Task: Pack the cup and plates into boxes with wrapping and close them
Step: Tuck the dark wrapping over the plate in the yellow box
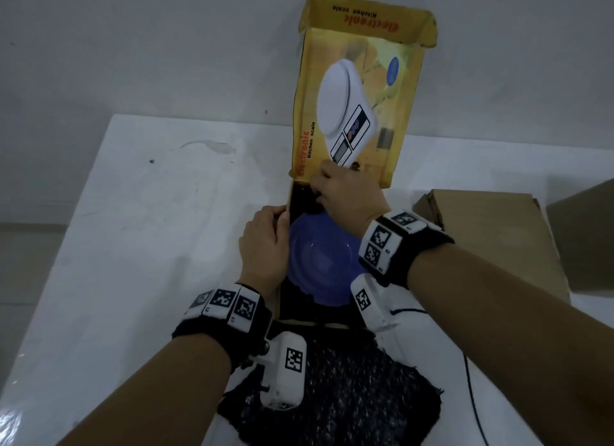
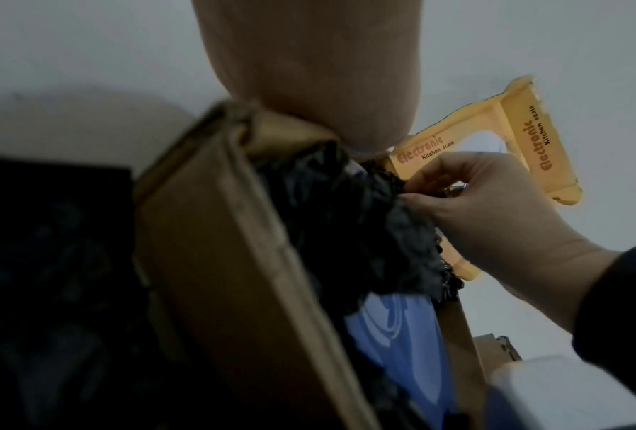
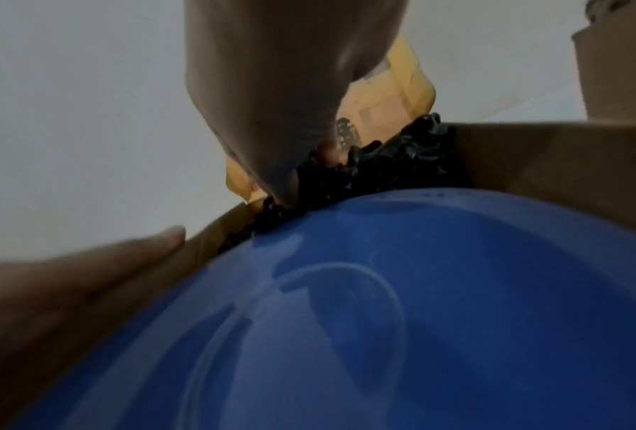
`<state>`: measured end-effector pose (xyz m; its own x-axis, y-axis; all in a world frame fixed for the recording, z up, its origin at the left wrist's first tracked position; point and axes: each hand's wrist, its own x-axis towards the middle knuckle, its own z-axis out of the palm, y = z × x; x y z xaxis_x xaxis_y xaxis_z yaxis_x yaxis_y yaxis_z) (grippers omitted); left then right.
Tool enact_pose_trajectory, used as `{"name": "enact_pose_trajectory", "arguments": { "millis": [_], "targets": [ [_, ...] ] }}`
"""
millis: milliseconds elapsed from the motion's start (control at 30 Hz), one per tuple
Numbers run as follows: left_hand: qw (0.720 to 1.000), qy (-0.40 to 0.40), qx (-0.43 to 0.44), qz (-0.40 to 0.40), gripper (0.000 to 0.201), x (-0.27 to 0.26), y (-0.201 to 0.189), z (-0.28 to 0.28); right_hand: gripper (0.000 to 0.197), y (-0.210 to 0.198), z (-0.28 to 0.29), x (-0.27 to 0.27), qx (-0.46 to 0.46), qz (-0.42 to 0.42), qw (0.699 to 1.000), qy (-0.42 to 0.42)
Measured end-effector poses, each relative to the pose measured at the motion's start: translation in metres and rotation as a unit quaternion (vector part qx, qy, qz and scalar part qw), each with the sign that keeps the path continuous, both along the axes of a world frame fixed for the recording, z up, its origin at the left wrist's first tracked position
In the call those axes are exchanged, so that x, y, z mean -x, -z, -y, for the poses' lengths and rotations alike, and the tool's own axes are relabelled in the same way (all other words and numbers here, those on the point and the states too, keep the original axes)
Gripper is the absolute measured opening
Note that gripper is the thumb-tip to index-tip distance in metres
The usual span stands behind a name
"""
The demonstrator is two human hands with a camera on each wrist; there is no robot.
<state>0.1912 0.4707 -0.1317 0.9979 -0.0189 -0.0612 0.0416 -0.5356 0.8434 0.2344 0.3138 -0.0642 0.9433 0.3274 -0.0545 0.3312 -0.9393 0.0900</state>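
A blue plate [image 1: 319, 262] lies inside the open yellow kitchen-scale box, whose lid [image 1: 358, 106] stands upright at the far end. Black wrapping [image 1: 305, 196] lines the box under the plate. My left hand [image 1: 265, 243] grips the box's left wall [image 1: 288, 196], thumb on its top edge, fingers along the outside. My right hand [image 1: 345, 193] pinches the black wrapping [image 2: 346, 232] at the far end of the box, above the plate [image 3: 382, 305]. No cup is in view.
A second black speckled wrapping sheet [image 1: 349, 395] lies on the white table [image 1: 149, 229] just in front of the box. A shut brown cardboard box [image 1: 491, 239] stands to the right, another [image 1: 584, 233] at the right edge. A thin dark cable [image 1: 471, 395] trails near my right arm.
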Motion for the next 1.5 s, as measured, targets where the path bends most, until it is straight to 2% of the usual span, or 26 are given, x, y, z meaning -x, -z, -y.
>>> {"name": "enact_pose_trajectory", "arguments": {
  "millis": [100,167,233,400,467,533,633,867,933,1033,1133,1233,1333,1400,1500],
  "targets": [
    [1.0,-0.001,0.006,0.0,0.043,0.001,0.0,0.0,0.019,0.002,-0.007,0.004,0.013,0.047,0.999,-0.019],
    [1.0,-0.004,0.008,0.002,0.044,0.001,0.0,0.0,0.012,0.002,-0.009,0.003,0.001,-0.018,1.0,0.016],
    [1.0,-0.004,0.005,0.005,0.045,0.001,0.001,0.001,0.024,0.004,-0.004,0.004,-0.003,-0.072,0.997,0.03],
    [1.0,-0.004,0.005,0.007,0.046,0.001,0.002,0.002,0.043,-0.001,0.001,0.014,-0.08,-0.102,0.991,0.025],
    [1.0,-0.005,0.007,0.005,0.046,0.0,0.002,0.001,0.041,0.003,0.004,0.014,-0.121,-0.08,0.987,0.063],
    [1.0,-0.005,0.005,0.005,0.045,0.0,0.002,0.001,0.035,0.009,0.007,0.012,-0.119,-0.06,0.987,0.09],
    [1.0,-0.003,0.0,0.009,0.045,-0.001,0.004,0.001,0.027,0.013,0.007,0.012,-0.099,-0.063,0.991,0.064],
    [1.0,-0.002,-0.001,0.01,0.044,-0.001,0.004,0.0,0.041,0.007,-0.001,0.023,-0.045,-0.095,0.994,-0.007],
    [1.0,-0.004,0.003,0.01,0.043,-0.001,0.005,0.0,0.042,0.005,0.0,0.022,-0.09,-0.112,0.99,0.011],
    [1.0,-0.004,0.0,0.012,0.043,0.0,0.004,0.0,0.023,0.001,0.005,0.018,-0.158,-0.135,0.977,0.05],
    [1.0,-0.002,-0.003,0.012,0.044,0.0,0.003,0.0,0.018,0.002,0.0,0.017,-0.129,-0.134,0.981,0.06],
    [1.0,-0.002,-0.004,0.007,0.044,0.0,0.002,0.0,0.015,0.005,-0.007,0.016,-0.125,-0.099,0.985,0.062],
    [1.0,-0.003,-0.002,0.007,0.044,0.0,0.002,0.0,0.03,0.001,-0.01,0.011,-0.121,-0.11,0.986,0.045],
    [1.0,-0.004,-0.004,0.006,0.044,0.0,0.001,0.0,0.025,-0.001,-0.011,0.009,-0.107,-0.117,0.987,0.039],
    [1.0,-0.005,-0.007,0.005,0.044,0.0,0.002,0.0,0.035,0.002,-0.012,0.009,-0.079,-0.152,0.985,0.035]
  ]
}}
